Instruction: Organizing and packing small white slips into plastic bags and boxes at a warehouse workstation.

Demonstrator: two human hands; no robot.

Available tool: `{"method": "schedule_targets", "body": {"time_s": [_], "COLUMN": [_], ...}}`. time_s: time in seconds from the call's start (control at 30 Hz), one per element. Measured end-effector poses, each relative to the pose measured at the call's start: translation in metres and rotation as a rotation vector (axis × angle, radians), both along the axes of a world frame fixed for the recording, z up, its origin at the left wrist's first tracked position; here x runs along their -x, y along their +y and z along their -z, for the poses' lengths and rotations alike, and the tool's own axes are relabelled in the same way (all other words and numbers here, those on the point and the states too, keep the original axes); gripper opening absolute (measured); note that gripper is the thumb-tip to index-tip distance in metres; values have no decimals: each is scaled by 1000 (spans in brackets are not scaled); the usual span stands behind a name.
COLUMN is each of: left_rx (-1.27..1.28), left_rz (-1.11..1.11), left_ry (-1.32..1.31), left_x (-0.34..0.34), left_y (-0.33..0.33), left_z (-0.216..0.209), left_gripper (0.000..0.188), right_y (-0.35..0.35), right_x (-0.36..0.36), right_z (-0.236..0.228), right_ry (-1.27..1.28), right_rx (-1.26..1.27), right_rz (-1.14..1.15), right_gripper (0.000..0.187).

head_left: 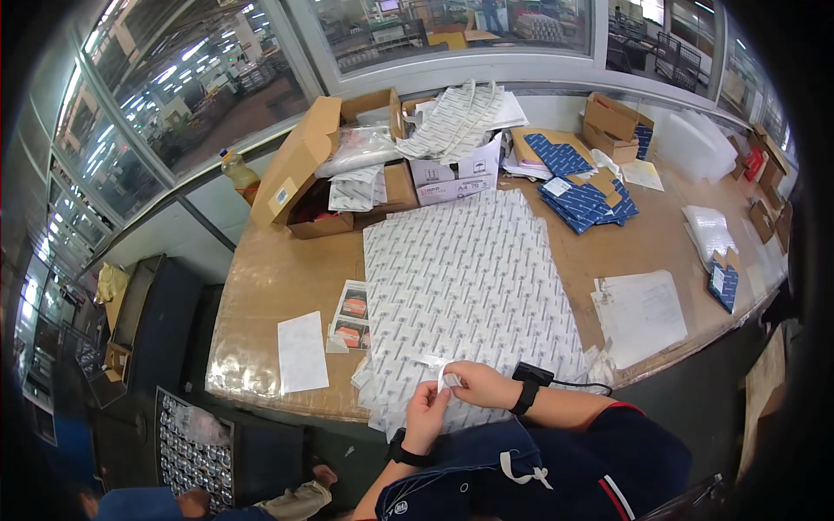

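Counter [252,300]: brown-topped, set below a row of windows. Sheets [469,260]: white with repeating grey print, piled mid-counter up to the near edge (lower corners out of line). Carton [300,152]: brown, open, at the back left. Tray [193,443]: dark-sided, below and left of the counter, filled with round metallic parts. Box [452,178]: white, just behind the pile, more printed sheets lying over it. Packets [582,204]: blue, patterned, heaped at the back right. Right paper [640,317]: off-white, apart from the pile. Left paper [302,352]: white, near the front edge. Bottle [241,176]: yellowish, left of the carton. Left hand [426,406] and right hand [478,385]: close together above the pile's near end, fingertips of both pinching one strip. Device [532,374]: black, corded, beside the right wrist. Strip [443,375]: white, small, between the hands.
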State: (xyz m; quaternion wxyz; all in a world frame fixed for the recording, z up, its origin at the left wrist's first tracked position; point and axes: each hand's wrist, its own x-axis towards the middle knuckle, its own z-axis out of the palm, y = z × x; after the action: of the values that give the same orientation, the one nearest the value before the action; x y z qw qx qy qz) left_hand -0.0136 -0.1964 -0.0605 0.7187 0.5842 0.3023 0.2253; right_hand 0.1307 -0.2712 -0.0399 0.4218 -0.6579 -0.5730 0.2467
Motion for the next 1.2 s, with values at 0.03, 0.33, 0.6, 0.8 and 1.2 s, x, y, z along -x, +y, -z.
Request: {"method": "schedule_targets", "body": {"time_s": [0.03, 0.33, 0.6, 0.8, 1.2], "left_rx": [-3, -277, -564, -632, -626], "left_rz": [11, 246, 277, 314, 292], "left_ry": [-3, 10, 94, 78, 119], "left_x": [1, 0, -2, -4, 0], "left_y": [1, -1, -2, 3, 11], "left_z": [2, -11, -18, -19, 6], "left_gripper": [13, 10, 13, 12, 33], "right_y": [0, -4, -5, -7, 13], "right_x": [-1, -4, -23, -16, -72], "right_z": [-3, 21, 28, 22, -3], "right_ry": [22, -137, 539, 855, -102], "right_rx": [70, 217, 500, 298, -298], "right_rz": [-7, -25, -89, -7, 313], "right_gripper": [26, 19, 22, 20, 39]}}
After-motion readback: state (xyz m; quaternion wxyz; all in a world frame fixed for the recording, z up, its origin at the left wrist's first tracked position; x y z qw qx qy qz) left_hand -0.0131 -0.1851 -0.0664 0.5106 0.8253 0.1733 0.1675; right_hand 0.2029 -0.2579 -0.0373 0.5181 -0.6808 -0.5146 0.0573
